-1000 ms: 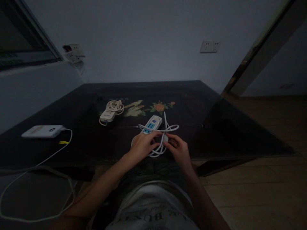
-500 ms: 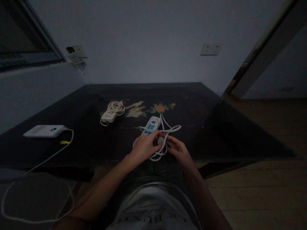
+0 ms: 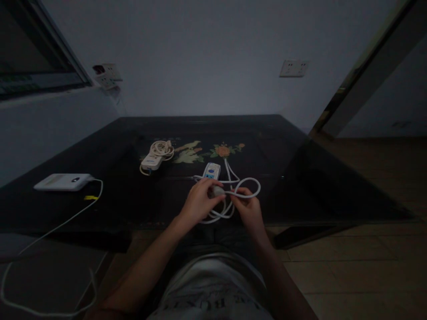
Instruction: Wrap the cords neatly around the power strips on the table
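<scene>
My left hand [image 3: 202, 198] is closed around a pale plug [image 3: 218, 191] at the end of a white cord. Close by on the right, my right hand [image 3: 247, 204] pinches that white power cord [image 3: 255, 183], which loops out past the fingers. More loops of it lie under and between both hands. Just beyond my left hand is a white power strip [image 3: 212, 170] with blue sockets; its near part is hidden by the hand.
A second power strip [image 3: 151, 161] with a coiled cord [image 3: 162, 150] lies further left on the dark table [image 3: 267, 146]. A white power bank-like device [image 3: 63, 182] with a cable sits at the left. Wall sockets [image 3: 294, 68] are behind.
My left hand has turned the plug so it lies sideways, its cord pointing right. My right hand has closed on the cord, and a loop now sticks out further right.
</scene>
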Motion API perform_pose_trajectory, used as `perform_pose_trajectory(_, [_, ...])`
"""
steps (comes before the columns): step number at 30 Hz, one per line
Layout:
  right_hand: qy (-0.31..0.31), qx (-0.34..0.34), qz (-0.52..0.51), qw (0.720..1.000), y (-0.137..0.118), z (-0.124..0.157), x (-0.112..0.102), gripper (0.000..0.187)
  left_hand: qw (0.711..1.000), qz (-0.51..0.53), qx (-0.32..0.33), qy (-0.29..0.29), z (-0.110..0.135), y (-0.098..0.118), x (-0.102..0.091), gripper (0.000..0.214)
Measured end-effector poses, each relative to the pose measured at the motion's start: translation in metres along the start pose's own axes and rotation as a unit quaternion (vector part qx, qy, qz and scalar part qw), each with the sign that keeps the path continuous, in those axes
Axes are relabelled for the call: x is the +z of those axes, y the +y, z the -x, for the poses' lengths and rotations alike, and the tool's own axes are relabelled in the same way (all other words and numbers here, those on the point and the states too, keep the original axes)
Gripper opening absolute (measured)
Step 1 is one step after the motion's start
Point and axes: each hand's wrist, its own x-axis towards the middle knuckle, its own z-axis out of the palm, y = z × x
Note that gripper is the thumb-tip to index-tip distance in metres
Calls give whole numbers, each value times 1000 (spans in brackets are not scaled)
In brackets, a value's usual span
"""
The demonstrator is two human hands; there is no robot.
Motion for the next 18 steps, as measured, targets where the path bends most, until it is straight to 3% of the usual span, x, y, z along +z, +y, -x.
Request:
perform_pose_trajectory(6, [-26,-36,69,997,6,-5,-7,14,979,160,20,122,-5,-7,-33,20])
perform_pose_trajectory(12, [-45,-39,87,994,6,-9,-11,14,919,259,26,297,-14,-27,-83,25])
perform_pose_trajectory(18, [-55,15,40,998,-3,-16,-16,29,883,334,-24,329,-17,-59,-126,25])
